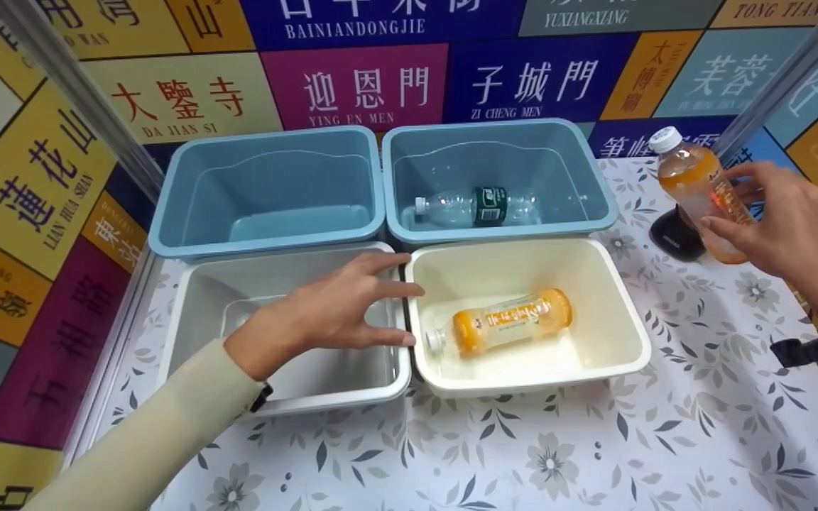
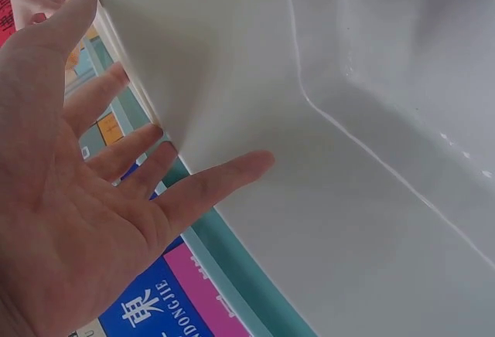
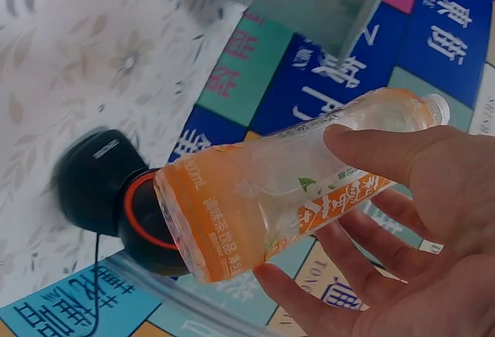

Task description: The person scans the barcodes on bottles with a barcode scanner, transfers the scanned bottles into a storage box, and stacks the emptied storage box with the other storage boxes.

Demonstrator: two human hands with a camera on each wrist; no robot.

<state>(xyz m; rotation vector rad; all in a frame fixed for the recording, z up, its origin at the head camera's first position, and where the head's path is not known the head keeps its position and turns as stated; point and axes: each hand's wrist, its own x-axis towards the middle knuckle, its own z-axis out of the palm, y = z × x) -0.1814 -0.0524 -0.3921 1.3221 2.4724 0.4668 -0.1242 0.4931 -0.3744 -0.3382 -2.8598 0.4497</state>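
Note:
In the head view my right hand [image 1: 796, 220] grips a plastic bottle [image 1: 689, 177] with orange ends, an orange-printed label and a white cap. The bottle is tilted, cap toward the upper left, above a black device [image 1: 670, 238]. Across the right wrist view the same bottle [image 3: 247, 198] lies between my thumb and fingers. My left hand [image 1: 334, 305] reaches over the grey-white bin [image 1: 199, 305], fingers spread, fingertips at the rim beside the cream bin [image 1: 604, 284]. A similar orange bottle [image 1: 512, 323] lies on its side inside the cream bin.
Two blue bins stand behind: the left blue bin [image 1: 274, 170], and the right blue bin [image 1: 494, 160] with a clear green-labelled bottle [image 1: 491, 206] lying in it. The black device [image 3: 100, 178] has a red-ringed part and a cable. Printed panels [image 1: 352, 85] enclose the flower-patterned tabletop [image 1: 487, 454].

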